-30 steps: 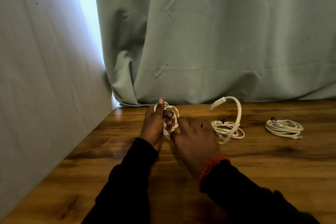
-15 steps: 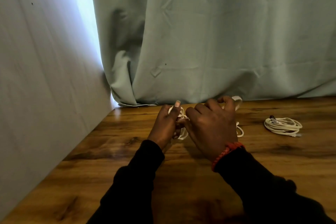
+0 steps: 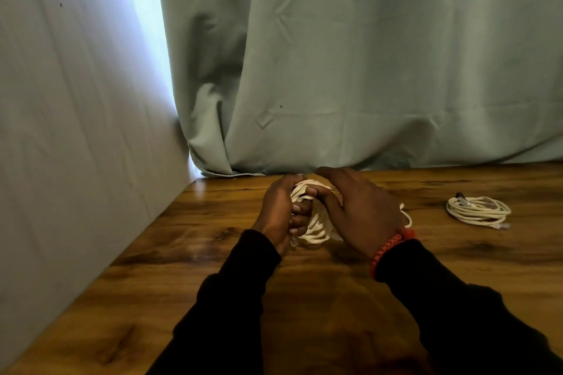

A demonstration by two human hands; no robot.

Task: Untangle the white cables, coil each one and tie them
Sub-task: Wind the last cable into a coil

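right hand point(image 3: 362, 207) has opened over the coil point(image 3: 316, 222).

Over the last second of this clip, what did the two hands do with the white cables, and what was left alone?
The right hand swung from the held coil out to the loose white cable behind it, then came back, fingers spread over the white cable coil that the left hand grips; the coil looks thicker now. The left hand kept its grip throughout. The finished white coil at the right stayed put on the wooden table.

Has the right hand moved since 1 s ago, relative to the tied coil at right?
Yes. The right hand has gone up and away from the person, its fingers now at the curtain hem, still left of the tied coil.
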